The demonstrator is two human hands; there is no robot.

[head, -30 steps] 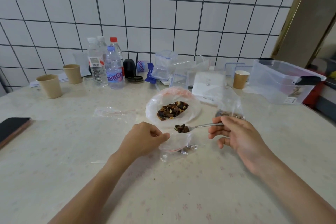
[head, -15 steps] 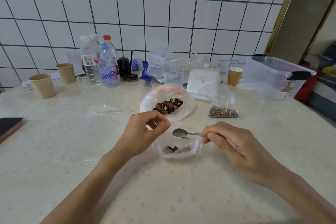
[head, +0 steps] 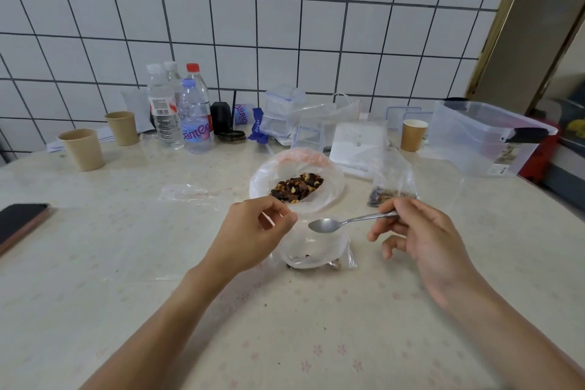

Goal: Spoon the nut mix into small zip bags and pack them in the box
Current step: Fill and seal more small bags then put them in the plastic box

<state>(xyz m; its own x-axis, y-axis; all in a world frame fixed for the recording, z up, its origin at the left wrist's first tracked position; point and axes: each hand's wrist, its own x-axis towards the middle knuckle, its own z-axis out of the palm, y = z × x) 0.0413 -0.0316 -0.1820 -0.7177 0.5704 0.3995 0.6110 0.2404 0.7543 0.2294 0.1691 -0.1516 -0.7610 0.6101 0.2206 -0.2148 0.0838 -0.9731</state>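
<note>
Small zip bag [head: 316, 250] in the middle of the table [head: 126, 263], mouth held wide, a few dark bits of nut mix at its bottom. Left hand [head: 250, 231] just left of the bag, thumb and fingers curled and pinching the bag's upper rim. Right hand [head: 421, 237] right of the bag, fingers closed on the handle of a spoon [head: 345, 222]; spoon bowl empty, pointing left, poised over the bag's mouth, not touching it so far as can be told. Hands apart, bag between and slightly below them. Just behind the bag, a larger plastic bag [head: 297, 184] lying open with the heap of nut mix [head: 296, 187] inside, close to the left hand's knuckles. Behind and right of the bag, a second bag [head: 392, 184] standing with some mix at its bottom, partly hidden by the right hand's fingers. Left of the bag and a little farther back, a flat empty zip bag [head: 193, 191]. Far right of the bag, near the table's edge, a clear plastic box [head: 484, 139]. At the back by the tiled wall, water bottles [head: 180, 114], paper cups [head: 84, 149] and small clear containers [head: 281, 111]. Far left of the bag, a dark phone [head: 19, 222] at the table's edge.
</note>
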